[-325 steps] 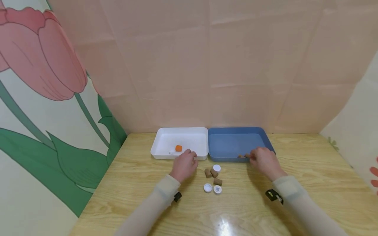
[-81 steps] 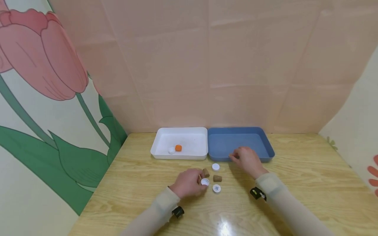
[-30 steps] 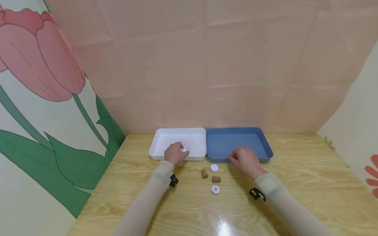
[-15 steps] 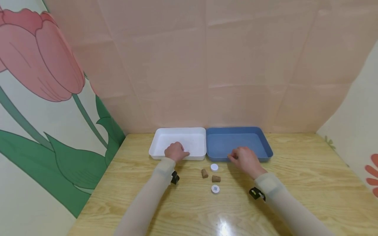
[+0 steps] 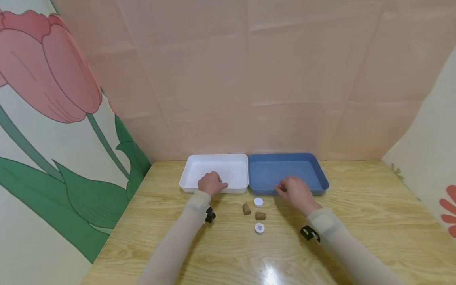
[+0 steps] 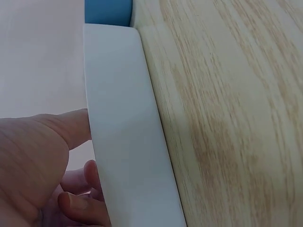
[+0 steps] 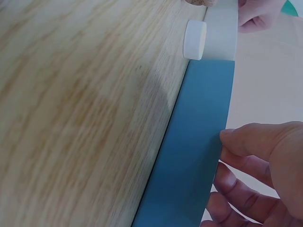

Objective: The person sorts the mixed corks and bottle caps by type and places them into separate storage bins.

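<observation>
Over the front of the white tray [image 5: 243, 190] is my left hand [image 5: 211, 183], thumb stretched to the right. In the left wrist view its fingers [image 6: 87, 210] are loosely bent, partly hidden by the tray wall, with nothing visible between them. At the front rim of the blue tray [image 5: 303, 161], my right hand [image 5: 297, 194] has thumb and forefinger close together. The right wrist view shows no object there; other fingertips go behind the wall. In front of the trays lie two corks [image 5: 246, 209] and two white caps [image 5: 258, 202], one bearing a square grey mark.
Both trays stand side by side against the pink-covered back wall [image 5: 285, 79], on a wood-grain table [image 5: 171, 198]. My left hand blocks part of the white tray's inside. A tulip-printed panel [image 5: 53, 99] borders the left side.
My left hand took a white cap from the table to the white tray; the cap seen at its fingers a second ago no longer shows. The right hand has stayed at the blue tray's rim recently.
</observation>
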{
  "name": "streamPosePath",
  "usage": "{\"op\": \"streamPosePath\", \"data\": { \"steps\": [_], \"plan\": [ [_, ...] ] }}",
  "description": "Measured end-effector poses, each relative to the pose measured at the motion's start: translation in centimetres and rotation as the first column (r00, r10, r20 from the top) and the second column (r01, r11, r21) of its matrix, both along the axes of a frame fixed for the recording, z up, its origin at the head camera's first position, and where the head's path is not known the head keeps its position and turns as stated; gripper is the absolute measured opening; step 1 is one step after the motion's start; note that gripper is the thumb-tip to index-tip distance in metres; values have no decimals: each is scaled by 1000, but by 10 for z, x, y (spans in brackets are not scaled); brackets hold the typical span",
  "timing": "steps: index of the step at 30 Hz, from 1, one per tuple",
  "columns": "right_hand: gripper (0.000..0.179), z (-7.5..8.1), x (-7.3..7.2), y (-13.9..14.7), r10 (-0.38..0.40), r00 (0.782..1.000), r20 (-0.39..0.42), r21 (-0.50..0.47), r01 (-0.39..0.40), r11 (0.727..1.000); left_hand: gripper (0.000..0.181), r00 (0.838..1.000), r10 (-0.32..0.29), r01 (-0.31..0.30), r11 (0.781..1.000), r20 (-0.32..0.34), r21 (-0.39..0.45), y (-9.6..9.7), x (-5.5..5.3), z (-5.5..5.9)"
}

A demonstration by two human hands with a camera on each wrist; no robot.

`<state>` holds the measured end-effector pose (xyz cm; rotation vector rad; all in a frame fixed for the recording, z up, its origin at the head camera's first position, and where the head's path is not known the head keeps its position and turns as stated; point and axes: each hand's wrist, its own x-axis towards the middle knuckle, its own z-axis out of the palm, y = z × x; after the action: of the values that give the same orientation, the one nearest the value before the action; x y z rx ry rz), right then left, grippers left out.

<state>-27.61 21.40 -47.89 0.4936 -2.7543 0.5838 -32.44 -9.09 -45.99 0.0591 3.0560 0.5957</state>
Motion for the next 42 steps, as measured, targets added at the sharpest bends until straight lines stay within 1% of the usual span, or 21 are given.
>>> {"op": "streamPosePath", "data": {
  "steps": [3,7,12,17,19,22,26,29,32,36,38,42],
  "plan": [
    [13,0,0,-1,5,1000,1,9,-5,1000,28,1000,-6,6,1000,-17,3,0,1,-1],
    [9,1,2,-3,18,999,-27,24,-17,1000,24,998,-21,23,999,-65,22,-1,6,-3],
    [6,4,8,-9,40,997,-62,22,-38,999,19,988,-81,86,996,-133,30,-4,17,-2],
    [7,9,16,-20,100,992,-76,31,-98,995,14,980,-120,129,991,-159,44,-10,30,-1],
    [6,10,18,-24,123,990,-62,43,-121,992,12,978,-125,132,991,-167,33,-12,34,-1],
    [5,10,22,-29,166,986,-12,54,-165,985,10,976,-126,130,991,-175,12,-14,37,-2],
    [5,9,27,-35,219,970,103,22,-222,975,10,977,-118,120,993,-177,2,-16,39,-3],
    [6,7,31,-39,233,956,178,-8,-236,972,13,974,-123,124,992,-190,-7,-17,41,-3],
    [11,5,34,-42,237,946,223,-19,-239,971,14,968,-133,133,991,-211,-18,-18,45,-3],
    [20,3,37,-44,252,935,249,-15,-256,966,17,965,-141,138,990,-223,-28,-19,51,-2],
    [21,2,37,-45,267,933,242,-9,-273,962,19,966,-142,139,990,-216,-29,-20,53,-1],
    [19,-2,38,-46,313,927,209,-1,-320,947,20,968,-148,146,989,-205,-24,-21,55,0]
  ]
}}
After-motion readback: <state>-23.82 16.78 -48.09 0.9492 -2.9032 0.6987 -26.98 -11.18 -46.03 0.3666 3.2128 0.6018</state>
